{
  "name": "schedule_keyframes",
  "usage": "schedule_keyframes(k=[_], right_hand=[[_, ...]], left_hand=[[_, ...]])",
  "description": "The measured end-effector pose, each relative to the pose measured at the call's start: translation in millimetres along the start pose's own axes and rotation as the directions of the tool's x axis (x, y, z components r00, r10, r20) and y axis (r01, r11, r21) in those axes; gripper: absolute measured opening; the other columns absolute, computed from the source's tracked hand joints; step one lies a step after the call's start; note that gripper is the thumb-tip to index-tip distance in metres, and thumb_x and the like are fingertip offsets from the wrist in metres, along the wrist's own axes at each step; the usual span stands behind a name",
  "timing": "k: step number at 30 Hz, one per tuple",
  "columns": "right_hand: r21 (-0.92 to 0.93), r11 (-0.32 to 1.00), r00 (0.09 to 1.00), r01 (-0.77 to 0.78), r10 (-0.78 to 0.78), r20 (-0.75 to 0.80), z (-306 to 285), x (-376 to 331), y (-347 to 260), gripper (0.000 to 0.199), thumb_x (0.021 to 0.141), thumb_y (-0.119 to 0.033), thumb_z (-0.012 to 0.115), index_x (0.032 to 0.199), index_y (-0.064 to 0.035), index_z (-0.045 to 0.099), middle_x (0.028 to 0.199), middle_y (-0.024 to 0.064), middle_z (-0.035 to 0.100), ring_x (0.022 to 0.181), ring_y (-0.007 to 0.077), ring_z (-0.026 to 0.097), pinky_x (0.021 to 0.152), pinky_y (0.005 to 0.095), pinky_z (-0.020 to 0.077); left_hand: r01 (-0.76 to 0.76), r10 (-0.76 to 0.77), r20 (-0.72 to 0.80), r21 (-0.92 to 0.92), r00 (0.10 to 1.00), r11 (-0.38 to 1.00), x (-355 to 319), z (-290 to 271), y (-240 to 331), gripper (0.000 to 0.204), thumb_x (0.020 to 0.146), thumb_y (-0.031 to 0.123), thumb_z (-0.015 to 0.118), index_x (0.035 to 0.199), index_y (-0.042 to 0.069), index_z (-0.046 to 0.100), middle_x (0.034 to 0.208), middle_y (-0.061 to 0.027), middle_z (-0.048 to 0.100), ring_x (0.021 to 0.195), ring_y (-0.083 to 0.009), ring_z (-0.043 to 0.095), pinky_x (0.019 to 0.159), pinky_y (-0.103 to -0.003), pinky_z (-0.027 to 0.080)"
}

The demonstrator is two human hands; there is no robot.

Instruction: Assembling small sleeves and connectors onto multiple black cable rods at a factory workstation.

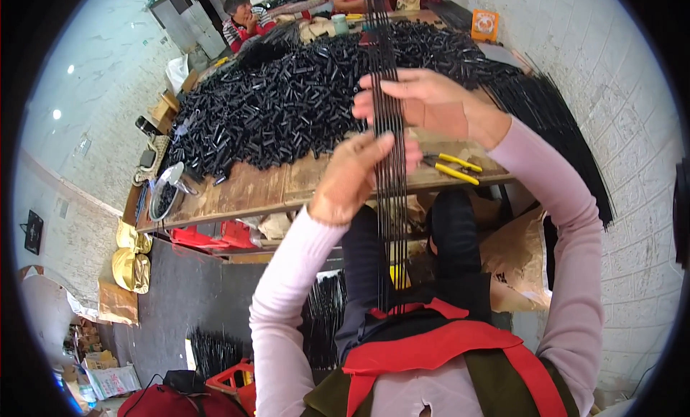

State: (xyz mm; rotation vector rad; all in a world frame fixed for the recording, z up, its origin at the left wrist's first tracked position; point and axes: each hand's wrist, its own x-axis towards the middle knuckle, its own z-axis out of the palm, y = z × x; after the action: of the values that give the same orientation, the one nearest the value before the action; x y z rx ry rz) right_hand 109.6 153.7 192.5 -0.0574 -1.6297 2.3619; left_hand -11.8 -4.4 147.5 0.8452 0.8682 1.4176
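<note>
Head view: both hands are closed on a bundle of thin black rods (390,165) standing upright over the lap. The left hand (356,174) is pinched on it low, the right hand (424,99) is wrapped around it just above. The rods' lower ends vanish behind the red apron (431,345). Beyond the hands, black tubes (287,101) lie heaped on the wooden table (244,194); left of the grip, a metal bowl (167,191) holds more; yellow-handled pliers (453,168) lie just right.

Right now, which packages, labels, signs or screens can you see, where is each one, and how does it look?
Orange square package: far right end of the table, pale round picture on its face.
Gold bags: on the floor left of the table, shiny and bulging.
Dark flat panel: on the left wall, perhaps a screen.
</note>
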Motion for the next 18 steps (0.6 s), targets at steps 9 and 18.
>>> schedule_keyframes(k=[9, 18], right_hand=[[-0.041, 0.997, 0.998, -0.059, 0.059, 0.004, 15.0, -26.6, 5.3, 0.039, 0.098, -0.016, 0.056, 0.129, 0.0068, 0.050, 0.126, 0.0209, 0.059, 0.119, 0.0315, 0.058, 0.105, 0.0421, 0.0471], [-0.253, 0.966, 0.991, -0.063, 0.032, -0.127, 3.3, -27.3, 2.5, 0.038, 0.095, -0.018, 0.063, 0.124, 0.0053, 0.056, 0.118, 0.0166, 0.064, 0.111, 0.0268, 0.063, 0.099, 0.0384, 0.0508]], left_hand=[[0.053, -0.045, 0.109, -0.072, 0.993, 0.996, -16.3, 13.5, -12.3, 0.042, 0.105, 0.024, 0.041, 0.131, -0.009, 0.047, 0.122, -0.0199, 0.062, 0.112, -0.0232, 0.063, 0.091, -0.035, 0.055], [0.059, -0.060, 0.089, 0.015, 0.994, 0.998, 1.4, 6.2, -24.6, 0.042, 0.105, 0.025, 0.043, 0.129, -0.009, 0.049, 0.120, -0.0176, 0.063, 0.112, -0.0220, 0.063, 0.092, -0.033, 0.053]])
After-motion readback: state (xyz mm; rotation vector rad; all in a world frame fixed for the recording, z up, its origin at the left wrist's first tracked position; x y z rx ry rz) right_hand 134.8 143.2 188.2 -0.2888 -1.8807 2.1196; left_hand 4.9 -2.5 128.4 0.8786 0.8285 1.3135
